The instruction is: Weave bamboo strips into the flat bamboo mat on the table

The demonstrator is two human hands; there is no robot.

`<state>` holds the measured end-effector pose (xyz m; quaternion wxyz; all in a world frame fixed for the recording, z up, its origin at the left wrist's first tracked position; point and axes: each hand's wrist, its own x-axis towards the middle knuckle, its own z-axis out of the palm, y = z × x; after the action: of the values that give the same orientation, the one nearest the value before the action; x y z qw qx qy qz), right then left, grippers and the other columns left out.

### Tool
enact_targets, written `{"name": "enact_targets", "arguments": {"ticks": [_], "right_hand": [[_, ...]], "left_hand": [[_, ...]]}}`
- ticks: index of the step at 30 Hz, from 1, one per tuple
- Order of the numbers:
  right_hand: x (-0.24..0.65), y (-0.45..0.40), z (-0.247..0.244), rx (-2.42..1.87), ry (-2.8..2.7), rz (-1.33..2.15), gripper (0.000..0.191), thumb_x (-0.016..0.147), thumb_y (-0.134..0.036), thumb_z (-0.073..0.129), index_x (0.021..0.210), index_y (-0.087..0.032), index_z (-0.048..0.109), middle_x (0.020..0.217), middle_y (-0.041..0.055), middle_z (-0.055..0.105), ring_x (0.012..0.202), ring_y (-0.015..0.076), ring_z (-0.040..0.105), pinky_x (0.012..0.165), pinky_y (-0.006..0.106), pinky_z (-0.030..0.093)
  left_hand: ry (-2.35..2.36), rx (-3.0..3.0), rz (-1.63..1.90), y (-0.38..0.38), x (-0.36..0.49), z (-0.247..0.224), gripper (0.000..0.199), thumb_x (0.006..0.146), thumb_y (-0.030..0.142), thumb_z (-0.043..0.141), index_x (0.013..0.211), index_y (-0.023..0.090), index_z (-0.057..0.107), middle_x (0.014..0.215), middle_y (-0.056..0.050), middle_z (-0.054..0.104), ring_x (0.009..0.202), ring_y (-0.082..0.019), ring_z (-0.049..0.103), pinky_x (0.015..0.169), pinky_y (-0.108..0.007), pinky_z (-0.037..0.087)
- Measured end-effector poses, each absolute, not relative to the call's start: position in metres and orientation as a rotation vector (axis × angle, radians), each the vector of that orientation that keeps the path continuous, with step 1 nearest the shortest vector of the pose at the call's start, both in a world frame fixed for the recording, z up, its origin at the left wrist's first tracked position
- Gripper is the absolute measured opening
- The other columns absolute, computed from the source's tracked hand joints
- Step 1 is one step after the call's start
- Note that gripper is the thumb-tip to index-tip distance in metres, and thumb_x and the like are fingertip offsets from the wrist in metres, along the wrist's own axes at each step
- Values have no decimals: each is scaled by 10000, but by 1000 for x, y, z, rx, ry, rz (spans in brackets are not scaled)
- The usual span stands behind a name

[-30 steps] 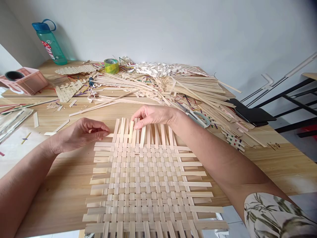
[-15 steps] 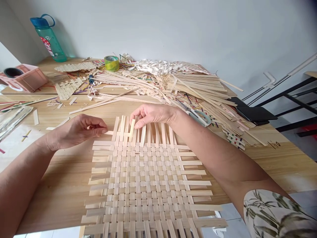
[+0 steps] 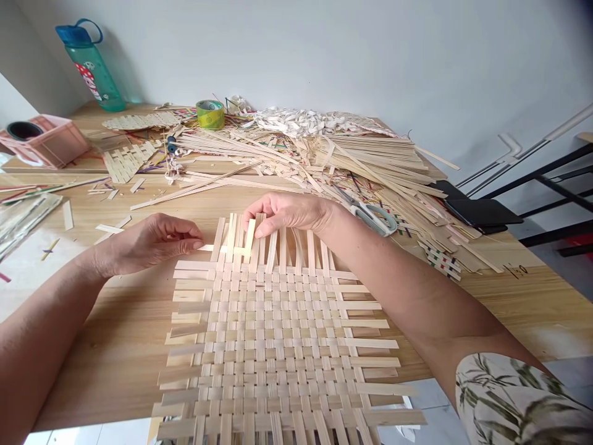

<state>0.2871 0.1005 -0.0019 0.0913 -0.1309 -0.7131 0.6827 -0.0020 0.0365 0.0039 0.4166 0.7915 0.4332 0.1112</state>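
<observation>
A woven mat of pale wooden strips (image 3: 278,334) lies on the table, its near end reaching over the front edge. My left hand (image 3: 160,244) pinches the left end of a thin cross strip (image 3: 210,248) just beyond the mat's far edge. That strip passes among the upright strips at the top left of the weave. My right hand (image 3: 287,213) is closed on upright strips at the far edge, thumb and fingers together near a raised, brighter strip (image 3: 250,235). The fingers partly hide the tips of the strips there.
Loose strips (image 3: 370,154) and scissors (image 3: 373,216) lie behind and right of the mat. Green tape (image 3: 210,115), a bottle (image 3: 95,74) and a pink basket (image 3: 60,145) stand farther back. A black flat object (image 3: 484,210) lies at the right.
Both hands keep their grips and have barely moved. More upright strips show spread apart to the right of my right hand's fingers. The whole view has shifted slightly.
</observation>
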Motion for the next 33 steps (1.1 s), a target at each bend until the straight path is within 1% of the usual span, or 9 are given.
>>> {"name": "enact_targets", "arguments": {"ticks": [5, 11, 16, 23, 29, 33], "right_hand": [[287, 100, -4, -479, -2145, 1981, 192, 781, -268, 734, 869, -106, 681, 754, -3, 651, 636, 68, 526, 597, 193, 373], [287, 100, -5, -474, -2145, 2005, 190, 790, -262, 731, 881, -106, 675, 775, 3, 656, 642, 67, 529, 611, 196, 380], [286, 99, -2, -422, -2163, 2023, 173, 812, -261, 715, 892, -113, 675, 778, -2, 648, 641, 63, 517, 627, 193, 392], [288, 97, 5, -402, -2220, 2002, 163, 839, -249, 690, 901, -100, 665, 673, -35, 579, 600, 60, 497, 601, 188, 386], [288, 100, 1, -410, -2188, 2034, 207, 831, -289, 706, 909, -102, 668, 733, -1, 640, 602, 62, 525, 570, 183, 385], [288, 101, -4, -417, -2133, 2065, 231, 809, -297, 729, 921, -105, 667, 739, 1, 656, 608, 70, 555, 559, 184, 386]], "left_hand": [[1101, 2059, 279, 39, -6, 2, 365, 919, 478, 544, 810, 151, 665, 687, 21, 517, 634, -93, 426, 552, -168, 364], [1114, 2070, 319, 41, -9, 0, 349, 922, 462, 564, 820, 146, 674, 678, 29, 533, 621, -82, 422, 547, -158, 350], [1108, 2080, 332, 42, -11, -3, 336, 923, 447, 574, 826, 143, 682, 683, 29, 552, 630, -81, 444, 559, -156, 363], [1147, 2100, 352, 42, -13, -1, 340, 914, 458, 586, 857, 140, 695, 694, 28, 572, 651, -88, 462, 585, -155, 381], [1111, 2054, 324, 42, -11, -2, 338, 932, 438, 567, 861, 127, 678, 712, 20, 559, 661, -90, 440, 591, -168, 362], [1095, 2038, 285, 43, -12, -6, 351, 941, 446, 554, 849, 127, 669, 714, 22, 524, 663, -92, 427, 588, -177, 357]]}}
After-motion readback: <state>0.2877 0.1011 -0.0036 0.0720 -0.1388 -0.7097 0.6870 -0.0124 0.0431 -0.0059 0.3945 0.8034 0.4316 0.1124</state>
